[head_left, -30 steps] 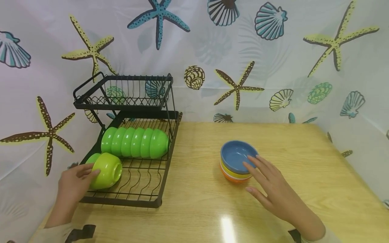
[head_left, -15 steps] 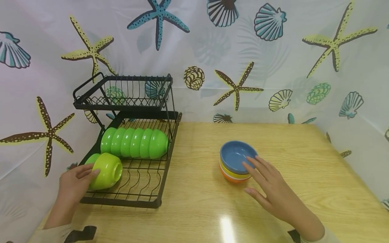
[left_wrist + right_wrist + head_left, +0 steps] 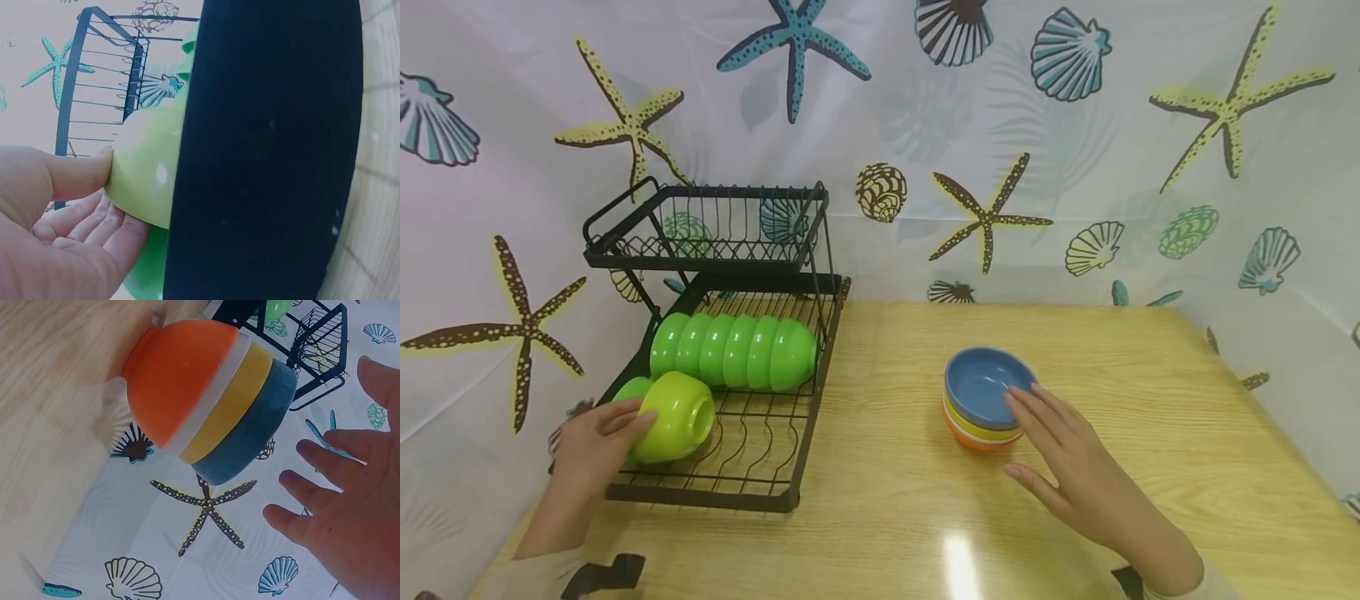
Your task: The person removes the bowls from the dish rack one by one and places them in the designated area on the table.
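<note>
My left hand (image 3: 597,440) pinches the rim of a yellow-green bowl (image 3: 679,417), thumb on one side and fingers on the other. The bowl lies tilted on its side at the front left of the black dish rack (image 3: 730,502), its foot facing right. Just behind it shows part of a green bowl (image 3: 634,388). On the table to the right stands a nested stack of bowls (image 3: 181,381), orange at the bottom, then white, yellow and blue on top. Beside that stack my right hand (image 3: 1078,467) hovers with its fingers spread and straight, holding nothing.
Several green bowls (image 3: 733,352) stand on edge in a row across the rack's lower tier. An upper wire tier (image 3: 707,250) overhangs the back of it. A patterned curtain (image 3: 880,100) closes off the back and sides of the wooden table (image 3: 880,500).
My left hand and the yellow-green bowl have shifted slightly right and up. The right hand has hardly moved, its fingers a little closer together.
</note>
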A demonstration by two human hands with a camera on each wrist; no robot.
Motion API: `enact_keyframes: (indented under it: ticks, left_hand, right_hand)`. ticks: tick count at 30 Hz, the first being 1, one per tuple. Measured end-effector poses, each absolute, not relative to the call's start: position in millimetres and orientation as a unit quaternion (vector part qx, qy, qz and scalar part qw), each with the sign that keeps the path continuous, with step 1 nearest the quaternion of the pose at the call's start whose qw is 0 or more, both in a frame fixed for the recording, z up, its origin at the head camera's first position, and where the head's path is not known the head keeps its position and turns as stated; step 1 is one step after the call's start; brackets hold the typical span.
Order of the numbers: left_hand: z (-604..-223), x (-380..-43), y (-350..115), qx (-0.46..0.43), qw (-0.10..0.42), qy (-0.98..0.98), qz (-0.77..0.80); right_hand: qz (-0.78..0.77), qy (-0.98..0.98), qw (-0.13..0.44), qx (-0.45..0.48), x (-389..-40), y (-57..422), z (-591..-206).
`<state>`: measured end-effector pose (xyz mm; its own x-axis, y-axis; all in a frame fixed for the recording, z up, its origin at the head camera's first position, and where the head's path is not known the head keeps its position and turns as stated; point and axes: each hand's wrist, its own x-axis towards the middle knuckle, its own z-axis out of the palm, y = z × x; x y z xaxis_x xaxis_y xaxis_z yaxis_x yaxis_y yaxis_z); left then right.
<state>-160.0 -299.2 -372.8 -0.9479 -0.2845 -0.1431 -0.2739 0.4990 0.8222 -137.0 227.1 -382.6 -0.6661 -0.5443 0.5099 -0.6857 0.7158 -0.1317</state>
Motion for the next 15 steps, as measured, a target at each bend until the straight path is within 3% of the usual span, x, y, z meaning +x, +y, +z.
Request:
enact_keyframes:
  ticks: [8, 15]
  left_hand:
    - [-364.8, -156.7, -283.6, 0.129, -0.003, -0.866, -0.484]
    - [-352.1, -149.4, -259.0, 0.072, 0.054, -0.887, -0.453]
  right_hand:
    - [0.167, -0.904, 0.214, 0.331, -135.9, 225.8, -380.5]
    - [0.166, -0.900, 0.219, 0.339, -135.4, 224.9, -381.3]
